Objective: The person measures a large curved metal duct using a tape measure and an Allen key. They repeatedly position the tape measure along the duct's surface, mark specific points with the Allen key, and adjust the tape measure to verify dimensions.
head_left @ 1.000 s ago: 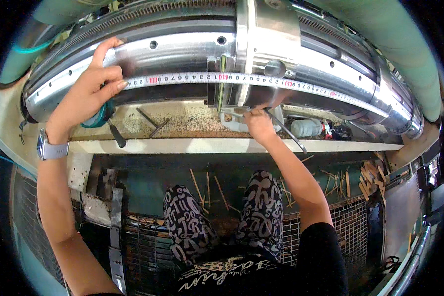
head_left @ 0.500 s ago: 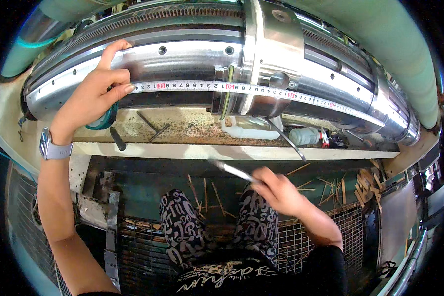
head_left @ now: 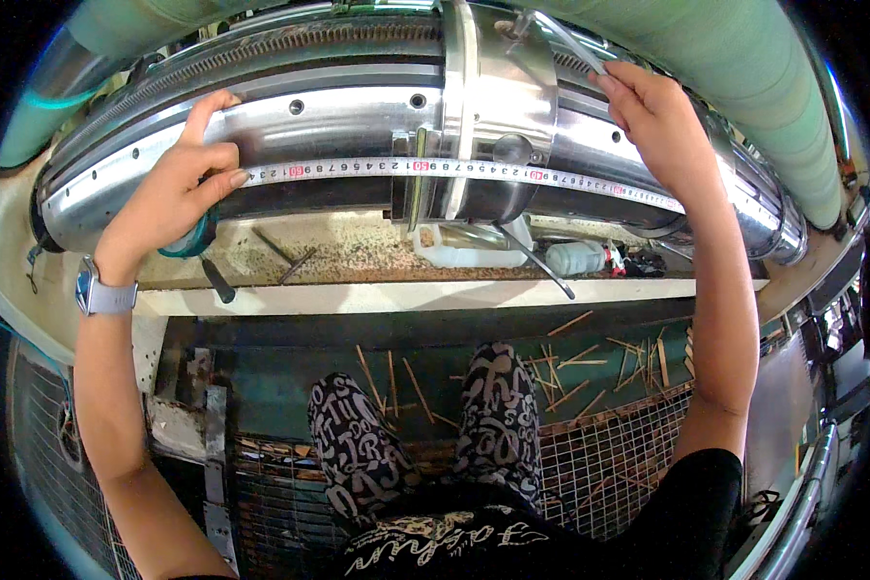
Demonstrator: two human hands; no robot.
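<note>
My left hand (head_left: 176, 188) rests against the steel cylinder (head_left: 329, 121), its thumb pressing on the end of a white tape measure blade (head_left: 358, 167) and its index finger stretched up onto the metal. Below the palm shows a teal tape measure case (head_left: 195, 239), partly covered by the hand. The blade runs to the right along the cylinder, across the wide steel collar (head_left: 527, 92). My right hand (head_left: 652, 121) is closed round a bright L-shaped hex key (head_left: 572, 43). The key's bent short end is at a bolt hole in the top of the collar; whether it is seated I cannot tell.
A toothed rack (head_left: 290, 43) runs behind the cylinder, under thick green pipes (head_left: 735, 58). On the ledge below lie a dark-handled tool (head_left: 218, 280), thin rods, a metal bar (head_left: 541, 266) and a clear bottle (head_left: 575, 257). Wood sticks (head_left: 416, 387) litter the floor near the wire mesh (head_left: 609, 435).
My right hand has risen from above my lap to the collar, bringing the hex key to the bolt hole. The view has shifted slightly; my left hand keeps its place on the tape.
</note>
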